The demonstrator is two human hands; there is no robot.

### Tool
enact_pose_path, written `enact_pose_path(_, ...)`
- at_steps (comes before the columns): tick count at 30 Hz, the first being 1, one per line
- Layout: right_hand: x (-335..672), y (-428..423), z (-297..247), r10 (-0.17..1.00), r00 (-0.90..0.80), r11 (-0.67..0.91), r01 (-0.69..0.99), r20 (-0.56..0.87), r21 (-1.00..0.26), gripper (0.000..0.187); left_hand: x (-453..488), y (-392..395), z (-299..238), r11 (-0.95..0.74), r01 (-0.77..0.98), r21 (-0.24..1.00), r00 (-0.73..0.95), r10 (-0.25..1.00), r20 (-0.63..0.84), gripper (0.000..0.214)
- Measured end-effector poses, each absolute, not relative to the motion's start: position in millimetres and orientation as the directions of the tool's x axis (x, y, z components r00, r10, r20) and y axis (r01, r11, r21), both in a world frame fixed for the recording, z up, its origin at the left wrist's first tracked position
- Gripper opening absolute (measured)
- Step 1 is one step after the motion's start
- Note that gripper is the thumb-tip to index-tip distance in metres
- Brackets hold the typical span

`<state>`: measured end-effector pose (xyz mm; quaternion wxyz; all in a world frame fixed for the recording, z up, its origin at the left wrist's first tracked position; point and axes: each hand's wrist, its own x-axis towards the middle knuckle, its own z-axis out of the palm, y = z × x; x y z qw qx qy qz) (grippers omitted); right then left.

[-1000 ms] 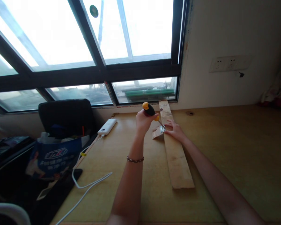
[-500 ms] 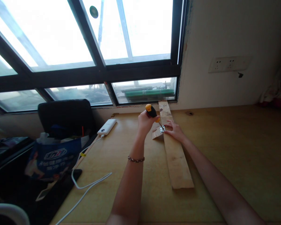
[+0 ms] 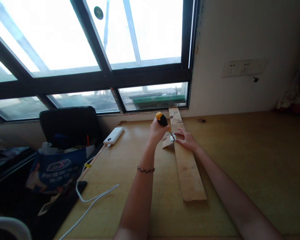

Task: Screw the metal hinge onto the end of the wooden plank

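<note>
My left hand (image 3: 157, 132), with a braided bracelet on the wrist, is wrapped round the yellow-and-black handle of a screwdriver (image 3: 162, 119). The screwdriver leans, and its shaft reaches down to a small metal hinge (image 3: 173, 137). That hinge lies at the left edge of a long wooden board (image 3: 189, 170), where a short wooden piece (image 3: 167, 142) meets it from the left. On the board, my right hand (image 3: 188, 140) rests with thumb and forefinger apart, close to the hinge's right side. Its other fingers are partly hidden.
The boards lie on a yellowish wooden table (image 3: 230, 160). To the left are a white power bank (image 3: 114, 136) and its white cable (image 3: 97, 196). Beyond the table's left edge stands a black chair (image 3: 68, 123) with a blue bag (image 3: 60, 166). A window (image 3: 150, 75) rises behind.
My left hand and the screwdriver handle have shifted very slightly, with the handle a touch lower. The right hand, hinge and boards keep their places.
</note>
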<state>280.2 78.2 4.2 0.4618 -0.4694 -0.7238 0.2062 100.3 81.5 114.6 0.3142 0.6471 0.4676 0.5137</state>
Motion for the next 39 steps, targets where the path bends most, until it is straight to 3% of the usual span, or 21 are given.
enact_pose_path(5,279.8,78.3,3.4,0.875,-0.123,0.465,0.484,0.469,-0.741,0.059,111.1,77.9,112.5,-0.374,0.081,0.924,-0.014,0.926,0.376,0.044)
enact_pose_path(8,279.2,77.7,4.4,0.876,-0.114,0.461,0.485,0.469,-0.743,0.058,114.4,75.3,114.8,-0.346,0.052,0.937,-0.060,0.935,0.349,0.052)
enact_pose_path(14,278.4,77.5,5.4,0.880,-0.105,0.451,0.492,0.463,-0.745,0.058,110.2,67.4,124.6,-0.301,0.056,0.952,0.112,0.949,0.294,0.038)
enact_pose_path(20,278.2,77.6,4.3,0.877,-0.099,0.451,0.505,0.469,-0.736,0.058,102.7,68.7,123.5,-0.310,0.013,0.951,0.160,0.939,0.304,0.035)
enact_pose_path(27,278.6,78.0,5.5,0.869,-0.100,0.462,0.515,0.485,-0.722,0.060,98.2,73.2,123.5,-0.407,-0.073,0.911,0.210,0.886,0.413,0.042)
enact_pose_path(35,278.1,78.1,1.4,0.885,-0.097,0.446,0.464,0.456,-0.765,0.059,109.9,76.2,117.5,-0.444,0.144,0.884,-0.055,0.888,0.456,0.064)
enact_pose_path(39,279.5,71.3,28.8,0.851,0.040,0.477,0.357,0.523,-0.803,0.051,106.8,78.4,117.6,-0.415,0.220,0.883,-0.099,0.891,0.444,0.061)
